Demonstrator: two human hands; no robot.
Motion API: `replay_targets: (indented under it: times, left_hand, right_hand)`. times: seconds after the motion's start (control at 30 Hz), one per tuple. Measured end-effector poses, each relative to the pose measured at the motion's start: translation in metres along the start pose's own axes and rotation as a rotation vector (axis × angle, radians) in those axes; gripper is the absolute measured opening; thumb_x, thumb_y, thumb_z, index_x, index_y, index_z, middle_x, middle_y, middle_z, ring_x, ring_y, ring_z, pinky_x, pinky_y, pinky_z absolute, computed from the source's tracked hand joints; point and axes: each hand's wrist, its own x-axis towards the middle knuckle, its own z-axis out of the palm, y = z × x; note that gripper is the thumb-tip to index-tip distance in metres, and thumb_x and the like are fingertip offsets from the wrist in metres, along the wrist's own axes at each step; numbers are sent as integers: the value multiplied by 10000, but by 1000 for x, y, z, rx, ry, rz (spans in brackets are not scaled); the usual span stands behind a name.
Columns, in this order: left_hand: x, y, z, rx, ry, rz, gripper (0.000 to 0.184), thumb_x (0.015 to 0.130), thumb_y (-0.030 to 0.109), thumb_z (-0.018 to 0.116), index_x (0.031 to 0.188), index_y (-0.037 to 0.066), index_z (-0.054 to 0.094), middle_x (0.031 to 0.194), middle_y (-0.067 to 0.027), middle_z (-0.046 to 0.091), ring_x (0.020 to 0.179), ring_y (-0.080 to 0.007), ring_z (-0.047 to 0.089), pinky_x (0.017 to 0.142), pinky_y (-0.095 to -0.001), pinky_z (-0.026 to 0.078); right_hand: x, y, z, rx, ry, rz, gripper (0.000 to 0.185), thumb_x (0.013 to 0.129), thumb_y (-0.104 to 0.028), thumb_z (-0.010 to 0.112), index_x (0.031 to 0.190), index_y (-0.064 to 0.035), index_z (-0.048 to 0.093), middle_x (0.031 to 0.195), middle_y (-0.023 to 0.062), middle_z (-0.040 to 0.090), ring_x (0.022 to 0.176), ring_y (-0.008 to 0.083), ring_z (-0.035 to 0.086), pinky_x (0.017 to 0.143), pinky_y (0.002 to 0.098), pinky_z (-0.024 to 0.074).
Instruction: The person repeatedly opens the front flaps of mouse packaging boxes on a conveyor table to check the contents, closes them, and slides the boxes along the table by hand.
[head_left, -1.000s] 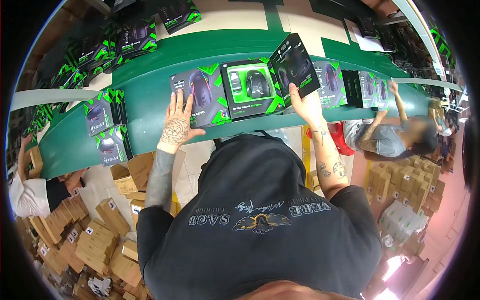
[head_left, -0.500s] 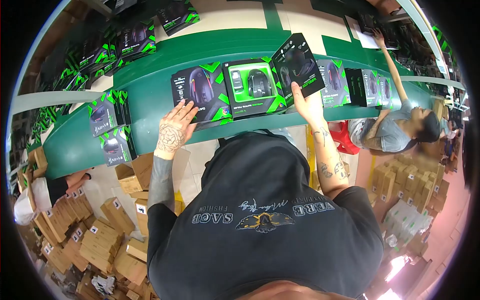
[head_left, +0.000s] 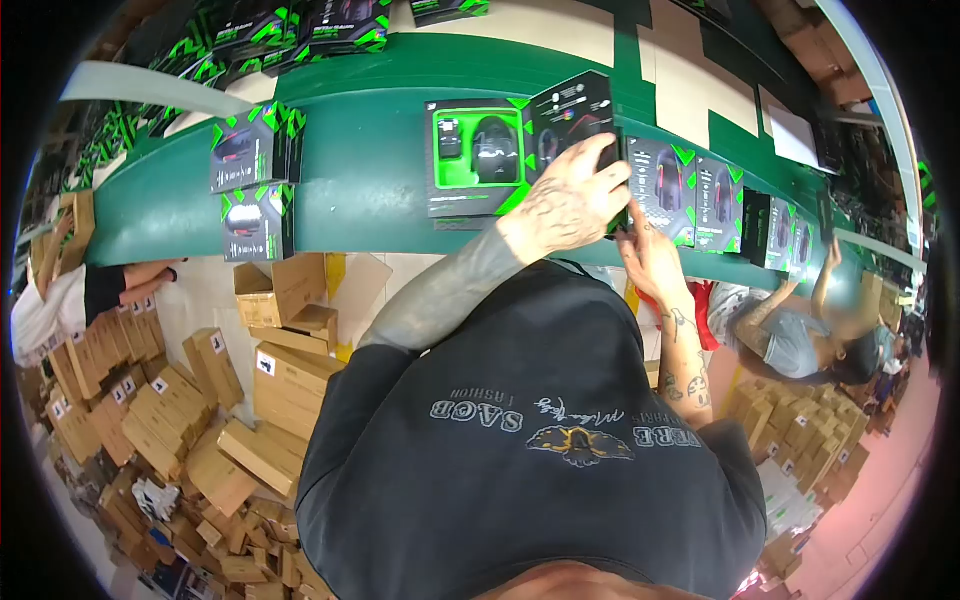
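Observation:
A gaming mouse box point(head_left: 475, 205) with its printed front flap point(head_left: 570, 115) swung open to the right stands on the green bench. A dark mouse point(head_left: 494, 150) and a smaller item sit in its bright green insert. My left hand point(head_left: 570, 195) reaches across and is closed at the flap's right side, around a dark box edge. My right hand point(head_left: 652, 258) is just below, its index finger and thumb against the lower part of that dark edge. Part of the grip is hidden behind my left fingers. Touching the right side is a closed mouse box point(head_left: 660, 190).
More closed mouse boxes point(head_left: 720, 205) line the bench to the right, and two boxes point(head_left: 255, 220) stand at left. A co-worker point(head_left: 775, 335) works at the right. Brown cartons point(head_left: 290, 380) crowd the floor. A white rail point(head_left: 150, 85) crosses the upper left.
My left hand has left the closed box on the left and crossed to the flap. That box no longer shows there. My right hand has dropped lower; the view has shifted.

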Motion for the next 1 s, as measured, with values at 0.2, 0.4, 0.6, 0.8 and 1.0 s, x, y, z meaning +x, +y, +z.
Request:
replay_targets:
  times: [0.2, 0.4, 0.6, 0.8, 1.0]
  left_hand:
    - [35, -16, -4, 135, -82, -38, 249, 617, 222, 659, 820, 81, 688, 998, -70, 590, 1088, -339, 515, 925, -457, 458]
    - [18, -15, -8, 52, 100, -90, 218, 625, 187, 644, 818, 89, 667, 998, -56, 583, 1129, -341, 508, 945, -474, 456]
    - [-91, -33, -96, -279, -170, -347, 157, 578, 47, 595, 726, 94, 623, 1192, -67, 647, 1185, -349, 566, 1075, -519, 389]
    - [-158, -110, -89, -116, 21, -1073, 617, 872, 382, 707, 1335, 17, 526, 1305, -164, 581, 1227, -281, 536, 1027, -385, 421]
    - [-165, -122, -17, -866, 217, -1529, 676, 864, 330, 741, 1375, -15, 465, 1244, -136, 610, 1151, -209, 582, 981, -356, 465]
  right_hand:
    - [-4, 23, -3, -201, 83, -48, 148, 909, -158, 558, 966, -23, 569, 750, 254, 618, 676, 455, 605, 621, 528, 479]
    - [1, 24, -6, -201, -36, 35, 252, 871, -152, 592, 1087, -24, 570, 790, 237, 632, 727, 435, 626, 661, 504, 494]
    - [-15, 51, -48, -97, -177, -3, 595, 790, -131, 684, 1354, -57, 510, 1215, 190, 607, 1115, 350, 594, 952, 427, 472]
    - [-4, 240, -51, -304, 456, 422, 681, 832, -437, 699, 1328, -5, 525, 1311, 237, 536, 1242, 395, 481, 1045, 454, 390]
    - [20, 276, -59, -132, 538, 653, 854, 767, -643, 667, 1302, 12, 548, 1263, 257, 584, 1205, 396, 543, 1014, 444, 421]
